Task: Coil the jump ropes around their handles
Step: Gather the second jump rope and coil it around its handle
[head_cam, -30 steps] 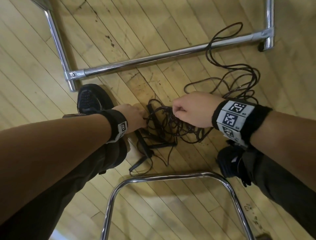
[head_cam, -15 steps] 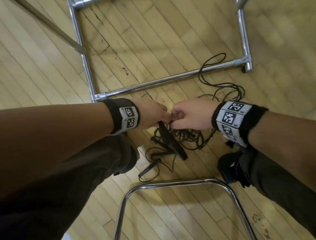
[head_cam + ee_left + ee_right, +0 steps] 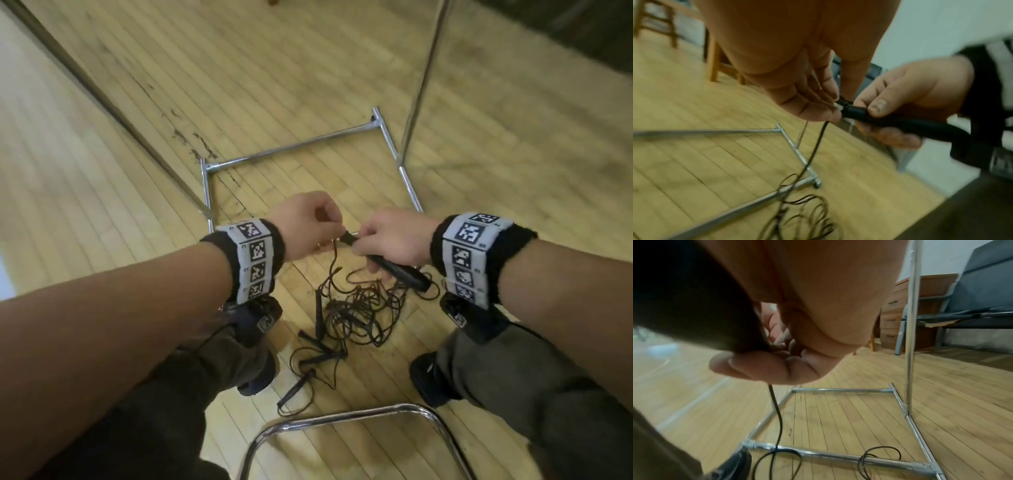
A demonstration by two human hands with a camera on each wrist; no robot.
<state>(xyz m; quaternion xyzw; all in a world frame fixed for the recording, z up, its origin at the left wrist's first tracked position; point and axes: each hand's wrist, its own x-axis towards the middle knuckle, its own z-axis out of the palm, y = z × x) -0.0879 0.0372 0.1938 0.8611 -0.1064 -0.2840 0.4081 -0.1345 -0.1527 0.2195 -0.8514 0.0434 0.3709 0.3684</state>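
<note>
Over the wooden floor, my right hand (image 3: 363, 236) grips one black jump rope handle (image 3: 399, 270), tip toward my left hand. My left hand (image 3: 337, 229) pinches the thin dark rope (image 3: 334, 260) right at that tip. The left wrist view shows the same pinch, with the rope (image 3: 813, 154) hanging down from the handle (image 3: 900, 123). Below the hands a tangle of ropes (image 3: 359, 308) lies on the floor, with other black handles (image 3: 296, 387) beside it. In the right wrist view the rope (image 3: 777, 410) drops from under my right hand to the floor.
A chrome rack base (image 3: 291, 149) with an upright pole (image 3: 418, 85) stands just beyond the ropes. A curved chrome tube (image 3: 342, 416) lies near my feet, and my shoes (image 3: 428, 380) flank the tangle. A wooden chair (image 3: 715, 56) and a dark bench (image 3: 972, 305) stand farther off.
Both hands have risen from the floor tangle, lifting one handle. My right hand now grips that handle and my left pinches the rope at its tip. The head view has tilted up.
</note>
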